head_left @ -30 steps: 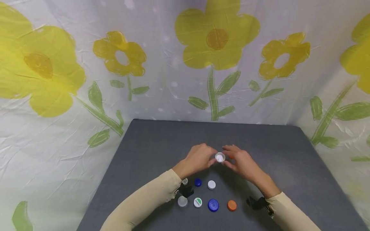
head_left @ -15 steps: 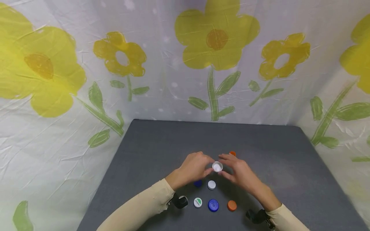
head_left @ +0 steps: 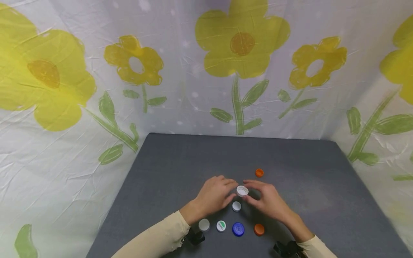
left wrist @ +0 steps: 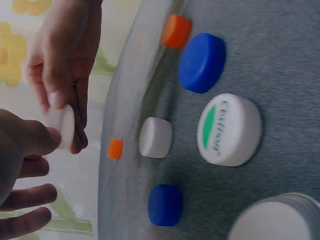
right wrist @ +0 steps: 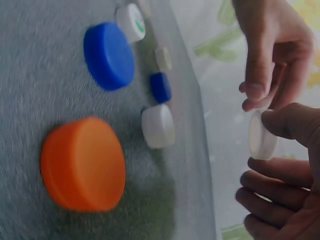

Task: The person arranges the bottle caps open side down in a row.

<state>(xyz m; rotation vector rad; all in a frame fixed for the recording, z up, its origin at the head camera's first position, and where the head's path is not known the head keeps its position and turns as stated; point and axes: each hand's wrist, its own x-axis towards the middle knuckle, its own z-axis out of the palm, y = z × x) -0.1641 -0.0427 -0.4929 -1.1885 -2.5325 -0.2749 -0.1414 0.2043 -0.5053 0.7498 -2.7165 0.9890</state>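
A white bottle cap (head_left: 242, 191), its hollow side facing up in the head view, is held above the table between thumb and index finger of my right hand (head_left: 270, 200). My left hand (head_left: 213, 197) is close on its other side, thumb and index spread. In the right wrist view, a small gap shows between the left fingertips and the cap (right wrist: 262, 134). Just below lies a smaller white cap (head_left: 236, 206). A small blue cap (left wrist: 165, 205) stands on the table in the left wrist view; the left hand hides it from the head view.
Nearer in a row lie a greyish-white cap (head_left: 204, 225), a white cap with green print (head_left: 221, 226), a large blue cap (head_left: 238, 229) and an orange cap (head_left: 259, 229). Another orange cap (head_left: 259, 172) lies farther back. A flowered curtain (head_left: 180, 89) surrounds the dark table (head_left: 180, 154).
Both hands and the white cap have come toward the front of the table, and the cap has tilted. The far orange cap is now uncovered; the small blue cap has become hidden in the head view.
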